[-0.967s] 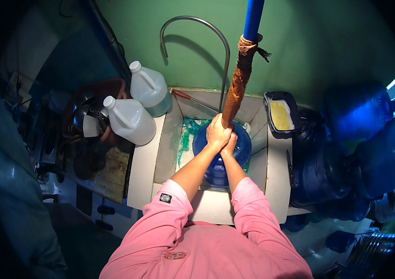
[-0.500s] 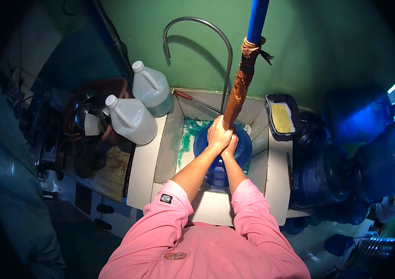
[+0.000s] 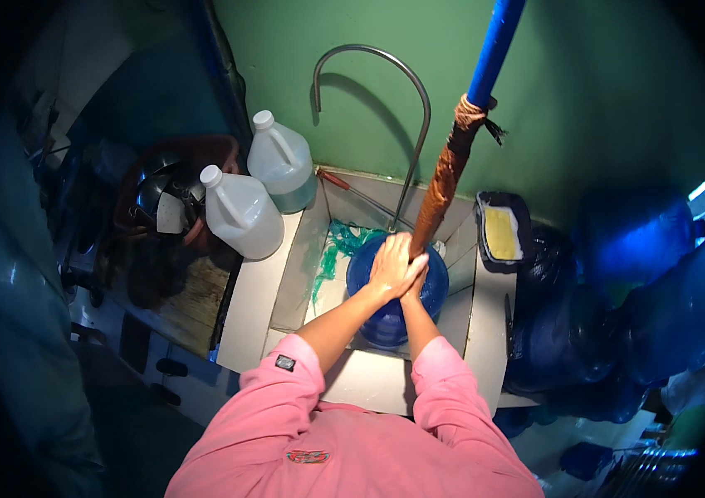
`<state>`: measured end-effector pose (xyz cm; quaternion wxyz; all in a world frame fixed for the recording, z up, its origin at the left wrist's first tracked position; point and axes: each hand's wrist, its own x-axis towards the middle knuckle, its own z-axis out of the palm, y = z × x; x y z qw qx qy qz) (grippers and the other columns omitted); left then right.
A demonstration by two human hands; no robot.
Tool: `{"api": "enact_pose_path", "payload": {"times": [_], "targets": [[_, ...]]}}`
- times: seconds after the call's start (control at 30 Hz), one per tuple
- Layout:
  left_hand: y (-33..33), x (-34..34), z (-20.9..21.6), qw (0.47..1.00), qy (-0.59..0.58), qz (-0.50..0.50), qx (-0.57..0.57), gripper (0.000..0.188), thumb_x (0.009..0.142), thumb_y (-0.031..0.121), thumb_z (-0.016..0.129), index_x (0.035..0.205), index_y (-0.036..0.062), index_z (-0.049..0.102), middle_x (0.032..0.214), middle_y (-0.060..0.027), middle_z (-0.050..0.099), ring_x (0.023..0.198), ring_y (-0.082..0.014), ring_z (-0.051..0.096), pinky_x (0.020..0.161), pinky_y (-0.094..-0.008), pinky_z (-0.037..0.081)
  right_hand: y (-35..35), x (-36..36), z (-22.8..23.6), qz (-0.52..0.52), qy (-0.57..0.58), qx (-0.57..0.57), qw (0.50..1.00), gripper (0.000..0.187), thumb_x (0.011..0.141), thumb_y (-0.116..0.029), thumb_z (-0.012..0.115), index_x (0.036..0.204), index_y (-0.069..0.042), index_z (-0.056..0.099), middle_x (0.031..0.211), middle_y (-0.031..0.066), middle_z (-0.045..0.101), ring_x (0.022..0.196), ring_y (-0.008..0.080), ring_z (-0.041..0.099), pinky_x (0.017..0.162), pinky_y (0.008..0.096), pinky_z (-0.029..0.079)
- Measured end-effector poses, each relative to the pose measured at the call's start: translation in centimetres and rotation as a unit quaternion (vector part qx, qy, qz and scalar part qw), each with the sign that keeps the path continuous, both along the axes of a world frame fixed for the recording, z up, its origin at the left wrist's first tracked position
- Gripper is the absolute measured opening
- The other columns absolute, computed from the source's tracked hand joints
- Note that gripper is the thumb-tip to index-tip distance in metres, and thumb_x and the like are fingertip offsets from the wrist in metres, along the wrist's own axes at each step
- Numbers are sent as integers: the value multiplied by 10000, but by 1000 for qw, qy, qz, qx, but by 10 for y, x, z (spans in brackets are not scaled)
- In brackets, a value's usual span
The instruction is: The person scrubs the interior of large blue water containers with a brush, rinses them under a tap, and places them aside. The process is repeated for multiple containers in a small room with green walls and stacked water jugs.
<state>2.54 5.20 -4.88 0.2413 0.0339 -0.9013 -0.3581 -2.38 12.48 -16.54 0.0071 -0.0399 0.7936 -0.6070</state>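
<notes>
A long blue pole (image 3: pixel 495 54), its lower part wrapped in a brown covering (image 3: pixel 444 184) and tied with cord, slants down toward a large blue water jug (image 3: pixel 433 290). My left hand (image 3: pixel 391 267) and my right hand (image 3: pixel 414 284) are closed together around the pole's low end, right over the jug. The hands hide the pole's tip and the jug's mouth, so I cannot see whether the pole goes inside. The jug stands in a tiled sink (image 3: pixel 290 286), beside a crumpled green net-like material (image 3: pixel 344 236).
Two translucent handled jugs (image 3: pixel 243 217) stand on the left ledge. A curved metal faucet (image 3: pixel 427 108) rises behind the sink, near a red-handled rod (image 3: pixel 336 179). On the right ledge are a tray with a yellow sponge (image 3: pixel 502 232) and a knife (image 3: pixel 509 319). More blue water jugs (image 3: pixel 568 340) crowd the right.
The pole and both hands have moved down toward the jug, the grip keeping closed. The whole view has shifted slightly, with the sink and faucet appearing lower.
</notes>
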Motion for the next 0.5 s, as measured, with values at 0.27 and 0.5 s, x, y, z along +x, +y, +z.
{"api": "enact_pose_path", "payload": {"times": [0.27, 0.5], "targets": [[-75, -54, 50, 872, -166, -31, 459, 466, 943, 264, 631, 1279, -41, 527, 856, -123, 698, 864, -277, 715, 770, -426, 563, 72, 17, 72, 112, 3, -58, 992, 347, 694, -52, 857, 976, -9, 659, 916, 35, 696, 831, 132, 642, 809, 302, 522], [-166, 24, -19, 890, -186, 24, 416, 1004, 837, 505, 767, 1531, -30, 277, 1436, -241, 495, 1254, -267, 562, 1052, -372, 448, 99, 21, 178, 191, 184, -210, 941, 419, 670, 65, 725, 1063, -7, 600, 1028, 134, 683, 910, 230, 678, 978, 427, 495]]}}
